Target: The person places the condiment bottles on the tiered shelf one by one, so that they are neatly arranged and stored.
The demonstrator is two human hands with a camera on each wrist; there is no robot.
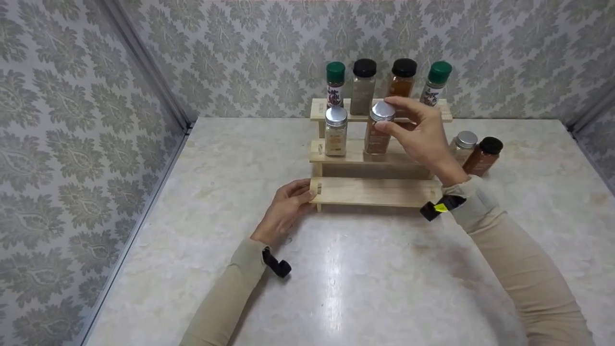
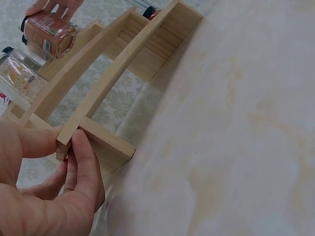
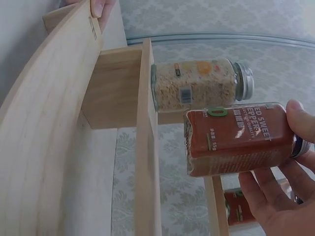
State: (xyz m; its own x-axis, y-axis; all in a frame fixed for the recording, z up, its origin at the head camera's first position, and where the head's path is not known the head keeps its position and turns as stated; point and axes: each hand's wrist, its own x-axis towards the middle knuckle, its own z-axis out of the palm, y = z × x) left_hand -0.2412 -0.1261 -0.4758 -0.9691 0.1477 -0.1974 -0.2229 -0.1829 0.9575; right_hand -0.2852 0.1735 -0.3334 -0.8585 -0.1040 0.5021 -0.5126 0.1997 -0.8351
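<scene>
My right hand [image 1: 423, 137] pinches a jar of red spice [image 1: 377, 140] by its silver cap, holding it nearly upright above the middle shelf [image 1: 355, 150] of a stepped wooden rack — its base just clear of the board in the right wrist view. Gripping it that high, I judge, leaves the glass base free to meet the wood without my fingers in between.

My left hand [image 1: 286, 209] grips the left end of the lowest shelf [image 1: 375, 191] between thumb and fingers, presumably to brace a light rack against a nudge.

A silver-capped jar of pale flakes [image 1: 336, 139] stands at the same middle shelf's left end, with a gap between it and the red spice, likely room enough to keep the two from knocking. Behind, two green-capped bottles [image 1: 335, 93] flank two black-capped jars [image 1: 363, 91] along the top shelf — an arrangement that looks deliberate. Another silver-capped jar [image 1: 462, 146] and a black-capped red jar [image 1: 482, 159] stand on the tabletop [image 1: 192, 240] beside the rack's right end, handy to my right arm.
</scene>
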